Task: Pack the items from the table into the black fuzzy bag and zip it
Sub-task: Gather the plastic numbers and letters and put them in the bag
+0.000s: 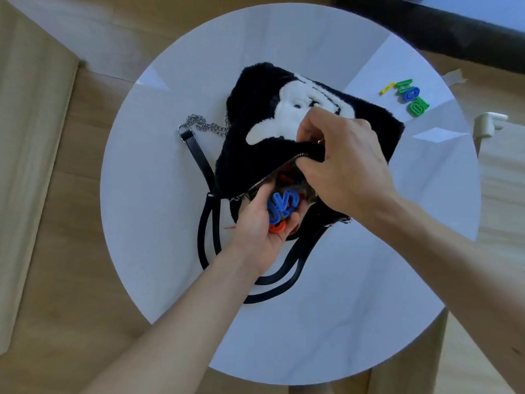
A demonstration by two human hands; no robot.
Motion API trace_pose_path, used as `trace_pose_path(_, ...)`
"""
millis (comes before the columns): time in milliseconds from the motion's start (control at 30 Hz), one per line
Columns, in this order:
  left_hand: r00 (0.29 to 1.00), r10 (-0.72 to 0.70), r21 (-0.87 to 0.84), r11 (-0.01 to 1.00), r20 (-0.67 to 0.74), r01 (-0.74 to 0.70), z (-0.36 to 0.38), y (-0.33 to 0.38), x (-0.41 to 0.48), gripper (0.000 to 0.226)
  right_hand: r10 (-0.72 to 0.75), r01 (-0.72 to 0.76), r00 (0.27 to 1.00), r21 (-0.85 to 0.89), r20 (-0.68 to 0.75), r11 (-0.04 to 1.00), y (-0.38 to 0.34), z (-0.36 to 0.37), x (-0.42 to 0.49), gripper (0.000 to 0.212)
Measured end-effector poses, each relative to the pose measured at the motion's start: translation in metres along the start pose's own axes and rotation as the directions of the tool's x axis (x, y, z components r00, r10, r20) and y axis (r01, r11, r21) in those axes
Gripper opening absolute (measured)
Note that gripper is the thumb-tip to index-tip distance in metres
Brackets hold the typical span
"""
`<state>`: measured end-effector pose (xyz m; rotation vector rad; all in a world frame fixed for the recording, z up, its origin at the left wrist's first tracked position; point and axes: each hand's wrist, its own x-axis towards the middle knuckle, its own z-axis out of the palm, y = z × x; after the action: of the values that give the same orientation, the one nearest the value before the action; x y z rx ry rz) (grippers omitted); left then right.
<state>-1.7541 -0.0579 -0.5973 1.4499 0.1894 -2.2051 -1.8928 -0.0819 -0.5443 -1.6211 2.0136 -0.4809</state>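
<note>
The black fuzzy bag [264, 89] with a white face patch lies in the middle of the round white table [159, 194], its zipper open toward me. My right hand [343, 163] grips the upper edge of the opening and holds it up. My left hand [264, 223] is at the mouth of the bag, palm up, holding a handful of blue and orange plastic letters [284, 206]. More coloured letters show inside the bag. A small group of green, blue and yellow letters [409, 95] lies on the table at the far right.
The bag's black straps [210, 231] loop toward me over the table, and a metal chain [204, 125] trails to the left. A wooden floor surrounds the table. A dark bar [454, 29] crosses the top right corner, and a small white object [490, 123] sits beyond the table's right edge.
</note>
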Motion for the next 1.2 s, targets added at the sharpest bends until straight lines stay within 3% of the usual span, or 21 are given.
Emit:
trace_pose_path(167, 0.985, 0.166, -0.114, 0.980, 0.036, -0.161, 0.033, 0.003, 0.002, 0.032, 0.042, -0.041, 0.999, 0.042, -0.007, 0.998, 0.001, -0.005, -0.004, 0.018)
trace_pose_path(300, 0.971, 0.215, -0.174, 0.965, 0.107, -0.194, 0.039, 0.001, -0.002, 0.044, 0.045, -0.045, 0.999, 0.065, 0.005, 0.997, 0.002, -0.006, -0.007, 0.019)
trace_pose_path(433, 0.956, 0.259, -0.161, 0.958, 0.140, -0.236, 0.036, -0.006, -0.009, 0.043, 0.043, -0.046, 0.998, 0.069, 0.043, 0.997, 0.005, -0.007, -0.009, 0.021)
trace_pose_path(633, 0.929, 0.367, 0.000, 0.930, -0.036, -0.367, 0.032, -0.020, -0.014, 0.032, 0.028, -0.040, 0.990, 0.092, 0.135, 0.995, 0.019, -0.006, -0.020, 0.022)
trace_pose_path(833, 0.902, 0.425, 0.424, 0.832, -0.072, -0.357, 0.019, -0.027, -0.036, 0.035, -0.034, -0.014, 0.963, 0.176, 0.267, 0.984, 0.033, -0.007, -0.029, 0.026)
trace_pose_path(933, 0.893, 0.443, 0.551, 0.766, -0.079, -0.331, 0.012, -0.027, -0.054, 0.033, 0.058, -0.100, 0.985, 0.271, 0.161, 0.957, 0.051, -0.016, -0.021, 0.024)
trace_pose_path(1033, 0.868, 0.495, 0.693, 0.636, -0.029, -0.339, 0.022, -0.020, -0.066, 0.035, 0.271, -0.233, 0.962, 0.410, -0.038, 0.882, 0.090, -0.026, 0.002, 0.014)
trace_pose_path(1100, 0.838, 0.540, 0.717, 0.556, 0.074, -0.421, 0.048, -0.011, -0.065, 0.028, 0.426, -0.341, 0.895, 0.417, -0.129, 0.843, 0.126, -0.033, 0.020, 0.018)
trace_pose_path(1200, 0.767, 0.562, 0.717, 0.393, 0.309, -0.576, 0.111, -0.001, -0.031, 0.018, 0.532, -0.478, 0.826, 0.268, -0.187, 0.836, 0.179, -0.042, 0.044, 0.037)
